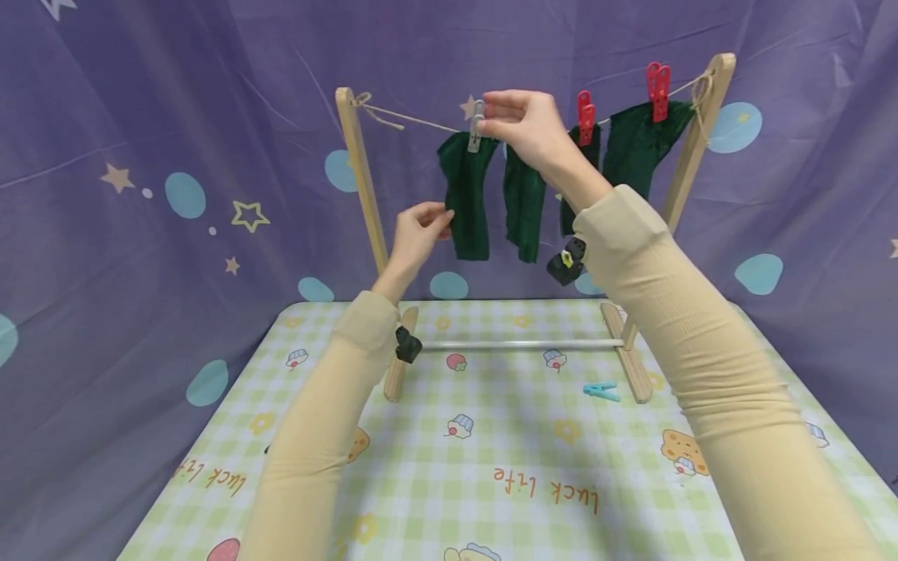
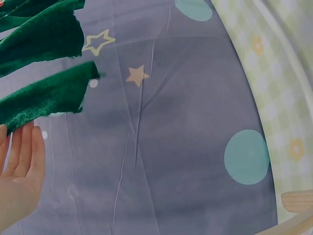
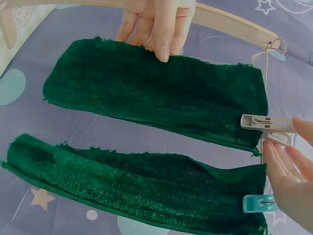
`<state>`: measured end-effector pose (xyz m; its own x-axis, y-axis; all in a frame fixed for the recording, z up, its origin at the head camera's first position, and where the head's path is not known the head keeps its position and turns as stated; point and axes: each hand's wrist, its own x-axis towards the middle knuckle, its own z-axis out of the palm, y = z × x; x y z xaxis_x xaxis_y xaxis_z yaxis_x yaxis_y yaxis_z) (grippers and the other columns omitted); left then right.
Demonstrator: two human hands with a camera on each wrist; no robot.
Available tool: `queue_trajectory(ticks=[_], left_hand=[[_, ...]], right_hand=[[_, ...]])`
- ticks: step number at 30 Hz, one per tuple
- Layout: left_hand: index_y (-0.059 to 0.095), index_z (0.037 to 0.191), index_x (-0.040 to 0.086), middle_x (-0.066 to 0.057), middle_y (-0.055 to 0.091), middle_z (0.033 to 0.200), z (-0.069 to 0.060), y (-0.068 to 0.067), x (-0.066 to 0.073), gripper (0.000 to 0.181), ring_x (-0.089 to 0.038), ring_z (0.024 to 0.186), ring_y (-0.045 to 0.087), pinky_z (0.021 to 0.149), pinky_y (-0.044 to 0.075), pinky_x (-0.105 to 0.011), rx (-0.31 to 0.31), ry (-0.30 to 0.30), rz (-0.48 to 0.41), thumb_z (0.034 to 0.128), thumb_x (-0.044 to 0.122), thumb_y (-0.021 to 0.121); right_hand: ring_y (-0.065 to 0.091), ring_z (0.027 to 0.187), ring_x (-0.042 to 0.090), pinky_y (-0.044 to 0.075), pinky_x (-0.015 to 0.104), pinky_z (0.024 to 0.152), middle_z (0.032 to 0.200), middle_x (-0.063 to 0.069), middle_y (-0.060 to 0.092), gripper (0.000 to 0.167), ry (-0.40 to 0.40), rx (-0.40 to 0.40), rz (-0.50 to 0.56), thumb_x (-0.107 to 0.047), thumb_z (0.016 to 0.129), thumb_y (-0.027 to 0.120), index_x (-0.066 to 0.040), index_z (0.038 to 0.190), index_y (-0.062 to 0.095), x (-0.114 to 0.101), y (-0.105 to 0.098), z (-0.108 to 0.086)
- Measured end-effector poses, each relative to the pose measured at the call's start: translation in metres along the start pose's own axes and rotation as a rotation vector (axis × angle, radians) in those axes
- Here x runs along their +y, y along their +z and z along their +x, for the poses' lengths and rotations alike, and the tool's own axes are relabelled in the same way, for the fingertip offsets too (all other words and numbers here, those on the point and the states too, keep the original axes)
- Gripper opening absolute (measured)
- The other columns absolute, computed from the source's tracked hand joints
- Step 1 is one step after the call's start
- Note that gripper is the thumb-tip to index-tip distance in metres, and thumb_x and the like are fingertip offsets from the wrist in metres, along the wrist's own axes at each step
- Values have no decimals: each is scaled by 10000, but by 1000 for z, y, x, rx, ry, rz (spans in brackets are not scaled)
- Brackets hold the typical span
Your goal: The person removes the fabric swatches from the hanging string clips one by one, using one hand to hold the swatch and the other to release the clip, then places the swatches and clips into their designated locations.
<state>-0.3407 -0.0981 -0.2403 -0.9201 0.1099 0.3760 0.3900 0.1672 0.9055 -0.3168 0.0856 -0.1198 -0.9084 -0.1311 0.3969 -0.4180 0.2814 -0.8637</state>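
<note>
A strip of dark green plush cloth (image 1: 468,202) hangs from a twine line (image 1: 421,119), with a pale grey clothespin (image 3: 254,121) clipped on its top edge. My right hand (image 1: 535,128) holds this clothespin by its handle end between thumb and fingers. Lower down, my left hand (image 1: 415,238) pinches the cloth's left edge, thumb in front and fingers behind. Beside it hangs a second green cloth (image 1: 524,202), held by a teal clothespin (image 3: 253,203). Farther right, two more green cloths (image 1: 634,148) hang, with a red clothespin (image 1: 585,117) and other red clothespins (image 1: 658,92) above them.
Two wooden posts, the left post (image 1: 361,171) and right post (image 1: 698,140), carry the line. A pale rod (image 1: 519,344) joins their feet. On the checkered tablecloth (image 1: 421,483) lies a light blue clothespin (image 1: 601,391). Behind hangs a purple curtain (image 1: 266,140).
</note>
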Motion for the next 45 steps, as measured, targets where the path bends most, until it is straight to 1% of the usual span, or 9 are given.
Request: queue_trajectory(ticks=[7,13,17,22,24,29,35,40,45], left_hand=[[583,1097,-57,-220,618,974,-1,-1,3,298,-63,611,580,689,521,-278,4,7,14,855,118,586],[594,1084,-58,-224,622,961,-2,-1,4,283,-53,597,576,719,518,-331,14,4,13,853,105,587],[610,1065,-53,-212,632,945,-2,-2,4,263,-47,590,573,700,522,-306,34,8,19,847,93,593],[633,1023,-40,-137,652,875,-2,-4,5,237,-63,597,570,664,521,-265,73,29,16,830,96,617],[638,1007,-36,-97,653,839,-2,-5,6,225,-73,599,570,664,521,-272,89,32,4,824,94,624],[640,994,-42,-47,652,805,-5,-7,10,219,-77,594,571,690,522,-316,97,21,-16,818,86,629],[641,987,-52,-41,649,782,-8,-8,10,220,-57,567,560,646,521,-267,101,29,-13,817,88,631],[635,976,-73,16,628,736,-9,-10,9,218,-54,553,553,644,523,-283,95,44,-31,817,76,628],[627,969,-95,29,613,716,-8,-12,7,219,-52,542,555,610,516,-230,89,38,-50,814,60,628]], right_hand=[[531,1071,147,372,244,953,1195,108,550,448,-17,23,-40,-159,821,632,-70,1243,512,-1,2,1],[546,1046,146,396,242,930,1169,117,563,426,-42,41,-20,-149,815,640,-32,1208,525,1,3,-1],[570,1003,145,431,244,888,1134,129,580,390,-64,77,-34,-136,813,642,-11,1171,547,2,3,-2],[599,910,136,465,244,833,1062,133,605,342,-89,120,-67,-132,808,647,4,1114,581,3,5,-1],[605,877,132,471,243,822,1042,136,610,327,-101,134,-62,-125,805,650,11,1096,589,3,5,-2],[611,829,124,476,247,811,1006,134,625,288,-132,172,-58,-132,800,655,16,1041,604,4,5,-4],[610,756,83,483,248,796,938,114,640,214,-138,203,-15,-106,784,668,25,943,613,6,5,-5],[606,700,58,490,247,785,860,66,637,145,-153,223,38,-75,771,675,15,869,618,5,5,-4],[608,685,56,496,241,772,855,64,633,128,-162,249,98,-28,763,673,37,855,613,5,5,-3]])
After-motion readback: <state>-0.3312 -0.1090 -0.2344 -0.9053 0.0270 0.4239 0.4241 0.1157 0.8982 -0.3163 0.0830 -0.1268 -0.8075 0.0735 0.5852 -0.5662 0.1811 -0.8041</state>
